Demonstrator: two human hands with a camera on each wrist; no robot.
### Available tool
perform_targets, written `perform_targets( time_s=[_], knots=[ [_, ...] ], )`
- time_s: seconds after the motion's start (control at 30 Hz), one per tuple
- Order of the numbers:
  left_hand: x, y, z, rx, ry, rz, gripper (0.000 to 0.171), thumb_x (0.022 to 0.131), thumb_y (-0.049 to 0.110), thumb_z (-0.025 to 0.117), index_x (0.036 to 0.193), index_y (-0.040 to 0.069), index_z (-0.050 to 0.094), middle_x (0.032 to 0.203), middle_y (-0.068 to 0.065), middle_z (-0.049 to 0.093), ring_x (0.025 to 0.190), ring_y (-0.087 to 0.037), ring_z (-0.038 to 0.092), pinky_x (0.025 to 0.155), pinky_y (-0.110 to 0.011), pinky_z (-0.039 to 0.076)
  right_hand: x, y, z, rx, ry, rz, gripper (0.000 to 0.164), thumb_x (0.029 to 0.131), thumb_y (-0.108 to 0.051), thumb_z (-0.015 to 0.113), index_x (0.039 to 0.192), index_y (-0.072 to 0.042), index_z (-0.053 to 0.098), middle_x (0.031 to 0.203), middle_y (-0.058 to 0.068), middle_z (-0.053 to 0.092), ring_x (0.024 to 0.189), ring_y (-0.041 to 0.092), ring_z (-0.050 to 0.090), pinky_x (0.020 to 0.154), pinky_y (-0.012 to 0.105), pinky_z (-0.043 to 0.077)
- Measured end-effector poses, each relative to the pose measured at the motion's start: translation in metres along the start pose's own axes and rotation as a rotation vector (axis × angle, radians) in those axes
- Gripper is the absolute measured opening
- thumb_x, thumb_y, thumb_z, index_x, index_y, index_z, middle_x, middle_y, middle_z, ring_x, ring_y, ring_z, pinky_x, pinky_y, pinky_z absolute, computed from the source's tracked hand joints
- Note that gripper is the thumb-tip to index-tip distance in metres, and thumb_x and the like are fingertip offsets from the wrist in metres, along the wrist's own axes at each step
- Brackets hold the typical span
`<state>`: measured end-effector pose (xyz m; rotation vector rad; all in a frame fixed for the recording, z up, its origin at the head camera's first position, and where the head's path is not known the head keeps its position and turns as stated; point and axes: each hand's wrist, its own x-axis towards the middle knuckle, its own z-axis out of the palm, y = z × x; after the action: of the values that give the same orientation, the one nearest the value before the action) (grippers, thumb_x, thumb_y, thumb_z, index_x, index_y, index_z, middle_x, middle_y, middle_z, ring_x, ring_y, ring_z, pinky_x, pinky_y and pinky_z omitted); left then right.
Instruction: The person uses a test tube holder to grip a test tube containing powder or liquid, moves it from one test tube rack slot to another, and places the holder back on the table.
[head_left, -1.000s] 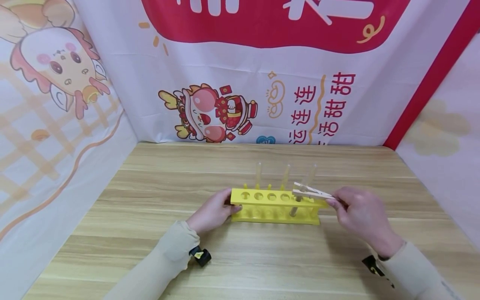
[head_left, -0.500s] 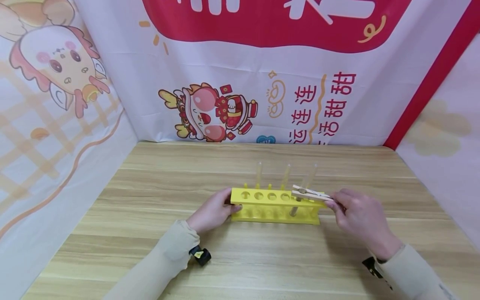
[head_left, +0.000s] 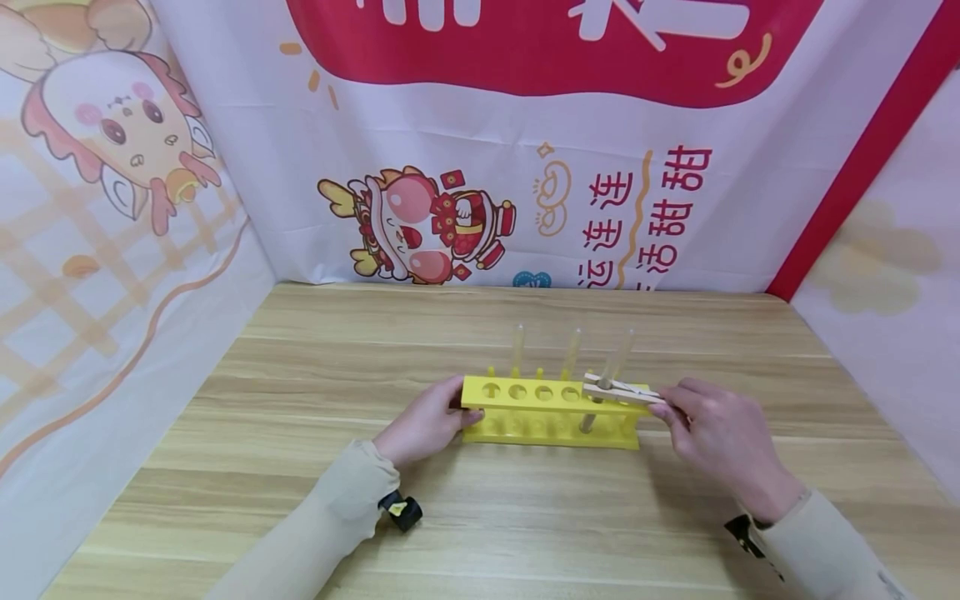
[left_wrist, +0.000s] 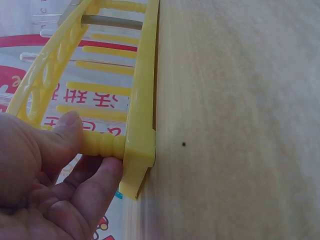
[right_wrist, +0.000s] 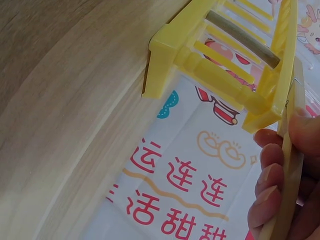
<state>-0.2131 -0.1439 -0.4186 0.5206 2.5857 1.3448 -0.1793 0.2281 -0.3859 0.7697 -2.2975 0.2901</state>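
My left hand [head_left: 426, 421] grips the left end of a yellow test tube rack [head_left: 525, 404]; in the left wrist view, thumb and fingers pinch its round end post [left_wrist: 102, 143]. At the rack's right end my right hand [head_left: 723, 442] holds a wooden test tube clamp [head_left: 633, 395] by its handle. The clamp's jaws lie around a test tube just above the top plate. That test tube [head_left: 588, 422] stands in a hole near the right end, with grey-brown contents in its lower part. The right wrist view shows fingers curled round the wooden clamp [right_wrist: 289, 165].
Clear test tubes [head_left: 519, 343] stand on pegs along the rack's back; one overlaps the clamped tube. The rack's other holes run toward the left hand. A wood-grain table [head_left: 360, 333] lies beneath, with printed cloth [head_left: 465, 117] hanging behind and at both sides.
The clamp's jaws stood apart a second ago; they have come together around the tube and sit slightly lower. My right hand has shifted slightly; the left hand and rack stay still.
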Motion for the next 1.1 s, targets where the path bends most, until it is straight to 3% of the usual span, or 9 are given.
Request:
perform_targets(
  time_s=[0.3, 0.57, 0.83, 1.1],
  knots=[
    [-0.0005, 0.0008, -0.0005, 0.007, -0.003, -0.001, 0.025, 0.097, 0.013, 0.065, 0.121, 0.014, 0.06, 0.115, 0.001, 0.064, 0.1, -0.014, 0.059, 0.09, -0.037, 0.049, 0.0004, -0.0018, -0.0013, -0.013, -0.051, 0.021, 0.023, 0.088, -0.025, 0.073, 0.094, -0.004, 0.079, 0.071, -0.001, 0.061, 0.049, 0.005, 0.039, 0.041, 0.024, 0.03],
    [-0.0009, 0.0015, -0.0008, 0.006, -0.006, -0.004, 0.025, 0.097, 0.014, 0.065, 0.122, 0.015, 0.06, 0.116, 0.002, 0.064, 0.1, -0.014, 0.059, 0.09, -0.038, 0.049, 0.0026, -0.0058, -0.0015, -0.002, -0.079, 0.072, 0.022, 0.078, -0.018, 0.081, 0.095, -0.004, 0.078, 0.071, -0.004, 0.058, 0.051, 0.004, 0.038, 0.042, 0.023, 0.03],
    [-0.0016, 0.003, -0.001, 0.0, -0.007, -0.005, 0.024, 0.097, 0.013, 0.065, 0.12, 0.015, 0.06, 0.115, 0.002, 0.064, 0.099, -0.014, 0.059, 0.089, -0.037, 0.049, 0.0024, -0.0065, -0.0019, 0.075, -0.089, 0.137, 0.021, 0.078, -0.016, 0.084, 0.096, -0.009, 0.075, 0.072, -0.009, 0.054, 0.053, 0.003, 0.038, 0.044, 0.023, 0.03],
    [-0.0017, 0.0026, -0.001, -0.007, -0.007, -0.004, 0.025, 0.097, 0.013, 0.065, 0.122, 0.015, 0.06, 0.117, 0.002, 0.064, 0.101, -0.014, 0.058, 0.091, -0.038, 0.049, 0.0056, -0.0058, -0.0054, 0.086, -0.087, 0.115, 0.021, 0.077, -0.013, 0.084, 0.095, -0.007, 0.074, 0.076, -0.005, 0.062, 0.055, 0.004, 0.043, 0.046, 0.024, 0.035]
  ],
)
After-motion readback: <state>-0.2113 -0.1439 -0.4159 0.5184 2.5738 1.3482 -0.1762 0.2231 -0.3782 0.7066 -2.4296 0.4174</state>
